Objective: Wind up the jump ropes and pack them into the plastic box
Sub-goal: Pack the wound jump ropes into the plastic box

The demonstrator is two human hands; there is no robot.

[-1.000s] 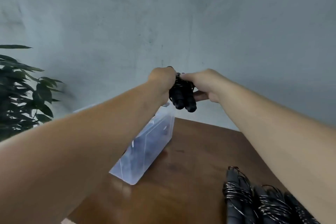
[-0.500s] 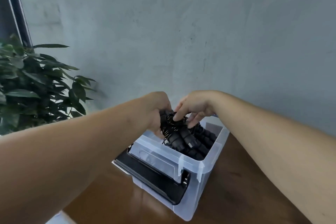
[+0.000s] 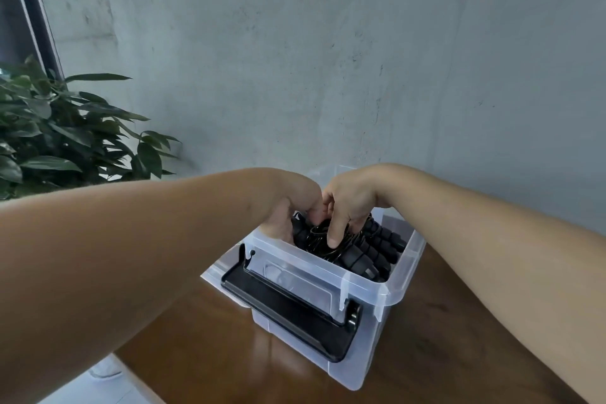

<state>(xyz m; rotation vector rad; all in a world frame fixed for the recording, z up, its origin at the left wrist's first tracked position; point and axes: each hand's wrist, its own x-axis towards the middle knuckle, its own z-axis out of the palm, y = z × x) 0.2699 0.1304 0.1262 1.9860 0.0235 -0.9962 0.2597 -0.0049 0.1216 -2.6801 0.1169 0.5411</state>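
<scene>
Two hands meet over the open box [image 3: 360,275], which stands on the table [image 3: 442,354] with its black handle [image 3: 288,311] hanging down the near wall. I see the left hand [image 3: 292,207] curled round the near end of a wound rope [image 3: 319,236], its palm low against the box's left rim. My right hand [image 3: 352,203] comes in from above, fingers bent downward and an index fingertip [image 3: 333,241] pressing on the coiled wire. More ropes [image 3: 377,249] lie packed side by side in the box, grips pointing toward me.

Risk, as I judge it: the coil is springy wire, and if both hands let go at once it may loosen and spill over the rim, or snag a finger on the way out. A second risk is the bundle riding high on the ropes beneath, since the box looks nearly full. Whether the right thumb pinches the wire is hidden, so that hold is probably light pressure only.
</scene>
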